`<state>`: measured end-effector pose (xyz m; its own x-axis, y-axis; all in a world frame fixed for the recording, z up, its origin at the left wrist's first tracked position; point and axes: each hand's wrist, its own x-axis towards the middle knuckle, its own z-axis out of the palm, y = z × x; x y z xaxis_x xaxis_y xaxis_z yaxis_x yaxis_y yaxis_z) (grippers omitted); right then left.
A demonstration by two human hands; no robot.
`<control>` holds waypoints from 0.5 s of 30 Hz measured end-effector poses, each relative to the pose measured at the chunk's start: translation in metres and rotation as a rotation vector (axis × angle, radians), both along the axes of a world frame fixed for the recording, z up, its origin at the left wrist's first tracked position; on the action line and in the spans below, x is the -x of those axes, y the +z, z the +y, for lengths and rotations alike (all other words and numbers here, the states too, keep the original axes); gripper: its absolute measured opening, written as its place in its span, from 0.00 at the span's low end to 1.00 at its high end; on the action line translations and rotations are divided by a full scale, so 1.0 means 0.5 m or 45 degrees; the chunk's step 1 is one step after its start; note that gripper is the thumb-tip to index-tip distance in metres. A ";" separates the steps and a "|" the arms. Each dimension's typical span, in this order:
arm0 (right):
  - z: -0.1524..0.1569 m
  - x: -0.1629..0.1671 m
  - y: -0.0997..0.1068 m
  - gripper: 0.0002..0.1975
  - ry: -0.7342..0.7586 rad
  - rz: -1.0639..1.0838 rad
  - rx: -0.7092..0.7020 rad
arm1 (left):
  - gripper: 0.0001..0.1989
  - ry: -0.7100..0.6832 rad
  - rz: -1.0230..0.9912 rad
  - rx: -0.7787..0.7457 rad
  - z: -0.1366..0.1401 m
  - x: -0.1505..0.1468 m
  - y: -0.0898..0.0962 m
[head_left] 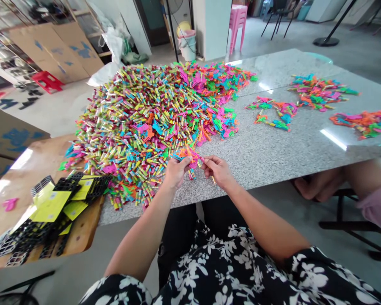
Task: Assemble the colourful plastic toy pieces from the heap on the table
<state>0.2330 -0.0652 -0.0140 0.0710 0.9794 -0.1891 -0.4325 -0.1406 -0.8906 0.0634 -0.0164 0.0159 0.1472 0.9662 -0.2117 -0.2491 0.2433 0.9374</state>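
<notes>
My left hand (177,171) is closed around a bunch of small plastic pieces (188,153) in orange, pink and blue, which look like tiny toy pistols. Beside it, my right hand (218,170) pinches the end of a small pink piece (201,160) at the bunch's right side. Its fingertips partly cover that end. Both hands are just above the near edge of the speckled stone table (257,148). Directly beyond and left of them rises a large heap of small wrapped tubes (123,110), yellow with dark red ends, mixed with more coloured pieces (209,80).
Smaller piles of coloured pieces (320,91) lie on the right of the table. On a wooden table (89,237) at left are black plastic racks (66,182) with yellow cards (52,206) and a pink piece (10,204). Another person's leg (365,178) shows at right.
</notes>
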 end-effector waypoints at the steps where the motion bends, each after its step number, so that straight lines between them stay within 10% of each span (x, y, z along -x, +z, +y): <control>1: 0.001 -0.008 0.002 0.21 0.034 0.015 0.028 | 0.20 -0.004 0.010 -0.011 -0.001 -0.001 0.001; 7: 0.004 -0.061 0.008 0.19 0.262 0.001 0.114 | 0.21 -0.051 -0.021 0.023 -0.007 -0.013 -0.017; 15: -0.022 -0.056 -0.015 0.16 0.073 -0.196 0.040 | 0.21 -0.021 -0.065 0.084 -0.001 -0.056 -0.048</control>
<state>0.2608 -0.0763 -0.0213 0.0459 0.9764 -0.2109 -0.2815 -0.1899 -0.9406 0.0913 -0.0169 -0.0083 0.1754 0.9477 -0.2668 -0.2918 0.3089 0.9052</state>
